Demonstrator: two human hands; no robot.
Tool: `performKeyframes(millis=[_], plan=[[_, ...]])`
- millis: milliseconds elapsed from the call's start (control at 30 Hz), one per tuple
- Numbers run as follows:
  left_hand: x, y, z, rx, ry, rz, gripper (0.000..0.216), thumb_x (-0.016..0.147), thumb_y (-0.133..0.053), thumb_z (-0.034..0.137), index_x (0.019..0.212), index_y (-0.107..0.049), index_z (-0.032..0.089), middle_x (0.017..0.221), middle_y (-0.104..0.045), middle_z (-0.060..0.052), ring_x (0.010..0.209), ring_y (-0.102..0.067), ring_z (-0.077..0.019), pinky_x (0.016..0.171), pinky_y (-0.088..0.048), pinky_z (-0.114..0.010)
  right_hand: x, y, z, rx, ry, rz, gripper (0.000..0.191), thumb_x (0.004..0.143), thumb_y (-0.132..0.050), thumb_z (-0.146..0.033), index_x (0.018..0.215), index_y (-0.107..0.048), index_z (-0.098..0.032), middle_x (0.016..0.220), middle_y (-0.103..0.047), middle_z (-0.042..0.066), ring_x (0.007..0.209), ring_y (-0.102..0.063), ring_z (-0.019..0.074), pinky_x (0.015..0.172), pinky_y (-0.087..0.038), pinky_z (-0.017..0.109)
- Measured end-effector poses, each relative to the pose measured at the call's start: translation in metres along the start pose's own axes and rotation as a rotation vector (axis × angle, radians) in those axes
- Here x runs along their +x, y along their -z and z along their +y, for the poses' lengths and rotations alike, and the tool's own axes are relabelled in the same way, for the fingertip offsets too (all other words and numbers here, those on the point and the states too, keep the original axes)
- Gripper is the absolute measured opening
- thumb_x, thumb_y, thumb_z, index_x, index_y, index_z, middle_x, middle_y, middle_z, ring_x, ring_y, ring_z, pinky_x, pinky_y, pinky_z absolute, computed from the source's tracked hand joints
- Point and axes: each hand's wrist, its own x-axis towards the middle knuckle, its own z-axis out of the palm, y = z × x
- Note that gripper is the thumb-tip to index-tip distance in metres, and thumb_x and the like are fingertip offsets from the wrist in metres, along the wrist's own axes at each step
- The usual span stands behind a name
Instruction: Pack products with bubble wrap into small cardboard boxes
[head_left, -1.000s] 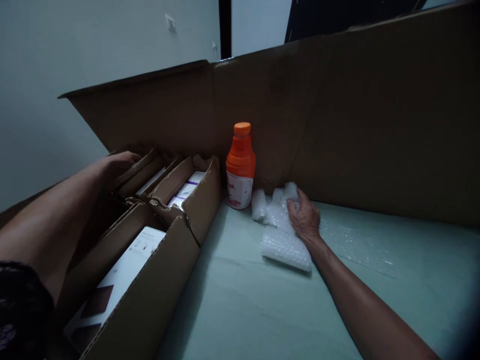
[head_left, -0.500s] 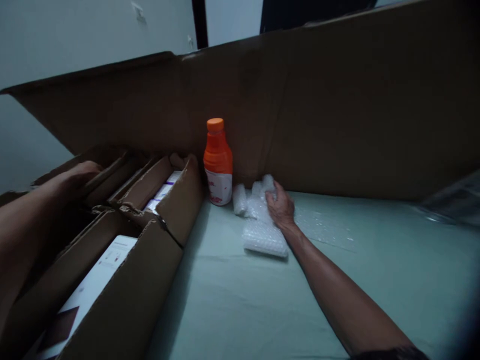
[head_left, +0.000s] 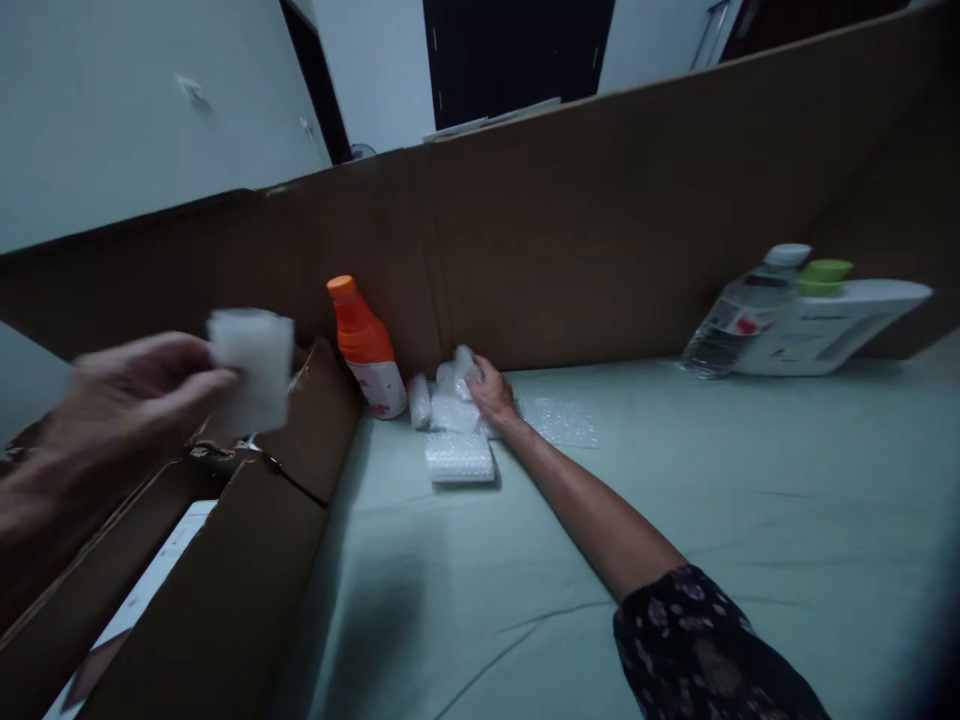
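My left hand [head_left: 120, 415] is raised above the open cardboard boxes [head_left: 217, 560] at the left, fingers pinched on a small white box [head_left: 251, 368]; it is blurred by motion. My right hand [head_left: 491, 392] reaches far forward and rests with curled fingers on a heap of bubble wrap pieces [head_left: 454, 425] lying on the pale green surface [head_left: 600, 560]. An orange bottle [head_left: 364, 345] with an orange cap and white label stands just left of the bubble wrap, against the tall cardboard wall [head_left: 600, 230].
At the far right, a clear water bottle [head_left: 739, 315] and a white container with a green cap [head_left: 832, 320] lean against the cardboard wall. A flat sheet of bubble wrap [head_left: 562, 420] lies right of my hand. A white-printed box [head_left: 142, 600] sits inside the near carton.
My left hand has lifted out of the boxes holding a small white box. The view has swung right, bringing the bottles at the far right into sight. My right hand stays on the bubble wrap.
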Motion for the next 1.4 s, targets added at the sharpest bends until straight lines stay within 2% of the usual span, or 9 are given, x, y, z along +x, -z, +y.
performKeyframes(millis=[133,300,400,567,667,800,1000,1200,1400], plan=[[-0.008,-0.077,0.047,-0.184,-0.050,-0.359,0.037,0.069,-0.063,0.049,0.082,-0.070,0.016,0.073,-0.068,-0.001,0.062,-0.058,-0.0129,0.053,-0.043,-0.021,0.005,0.039,0.015,0.021,-0.006,0.006,0.052,0.092,-0.047,-0.026,0.143,-0.052,-0.015,0.131,-0.068,0.010,0.113,-0.065,0.0227,0.095,-0.052,0.033],[0.012,-0.191,0.053,-0.083,-0.014,-0.339,0.029,0.084,-0.058,0.034,0.103,-0.067,0.013,0.087,-0.071,-0.006,0.079,-0.067,-0.0196,0.070,-0.052,-0.030,-0.031,0.063,0.036,-0.085,-0.068,-0.041,0.058,0.092,-0.053,-0.031,0.145,-0.050,-0.011,0.138,-0.059,0.020,0.120,-0.061,0.0329,0.101,-0.048,0.045],[0.005,-0.250,0.045,0.024,-0.013,-0.324,0.042,0.091,-0.062,0.034,0.129,-0.057,0.015,0.125,-0.064,-0.012,0.111,-0.064,-0.0254,0.095,-0.052,-0.046,-0.056,0.057,0.036,-0.145,-0.024,-0.081,0.058,0.095,-0.052,-0.034,0.149,-0.048,-0.016,0.152,-0.046,0.020,0.129,-0.054,0.0347,0.106,-0.042,0.048],[-0.027,-0.311,0.031,0.150,-0.081,-0.460,0.048,0.092,-0.065,0.036,0.136,-0.054,0.020,0.148,-0.050,-0.013,0.133,-0.051,-0.0314,0.109,-0.043,-0.059,-0.069,0.044,0.031,-0.202,0.138,-0.184,0.060,0.099,-0.051,-0.040,0.153,-0.042,-0.016,0.160,-0.038,0.015,0.139,-0.044,0.0297,0.113,-0.035,0.041],[-0.030,-0.320,0.028,0.203,-0.097,-0.500,0.049,0.093,-0.064,0.037,0.138,-0.054,0.020,0.148,-0.050,-0.013,0.136,-0.049,-0.0323,0.111,-0.041,-0.061,-0.067,0.044,0.034,-0.221,0.200,-0.226,0.060,0.100,-0.050,-0.041,0.153,-0.041,-0.014,0.157,-0.043,0.014,0.141,-0.043,0.0266,0.116,-0.031,0.039],[-0.037,-0.300,0.031,0.251,-0.138,-0.427,0.055,0.097,-0.053,0.039,0.147,-0.045,0.017,0.156,-0.040,-0.022,0.142,-0.042,-0.0376,0.112,-0.037,-0.062,-0.066,0.049,0.035,-0.245,0.164,-0.178,0.057,0.101,-0.048,-0.038,0.153,-0.041,-0.017,0.157,-0.043,0.015,0.138,-0.045,0.0283,0.112,-0.034,0.042],[-0.108,-0.265,0.015,0.243,-0.327,-0.329,0.055,0.095,-0.050,0.033,0.148,-0.046,0.018,0.165,-0.025,-0.020,0.152,-0.027,-0.0347,0.120,-0.026,-0.057,-0.066,0.053,0.032,-0.264,0.142,-0.093,0.048,0.099,-0.049,-0.029,0.146,-0.051,-0.018,0.161,-0.035,0.015,0.138,-0.043,0.0306,0.111,-0.034,0.044],[-0.123,-0.297,-0.004,0.207,-0.340,-0.410,0.048,0.091,-0.043,0.012,0.136,-0.060,0.016,0.151,-0.050,-0.017,0.146,-0.041,-0.0300,0.116,-0.039,-0.050,-0.068,0.053,0.034,-0.270,0.243,-0.197,0.042,0.096,-0.049,-0.021,0.136,-0.060,-0.013,0.152,-0.050,0.013,0.140,-0.042,0.0267,0.113,-0.035,0.038],[-0.126,-0.304,0.011,0.218,-0.254,-0.359,0.054,0.091,-0.042,0.012,0.144,-0.053,0.017,0.160,-0.038,-0.021,0.152,-0.027,-0.0368,0.118,-0.025,-0.066,-0.062,0.052,0.037,-0.276,0.186,-0.153,0.045,0.098,-0.047,-0.029,0.140,-0.057,-0.016,0.154,-0.047,0.014,0.139,-0.043,0.0289,0.111,-0.036,0.043]])
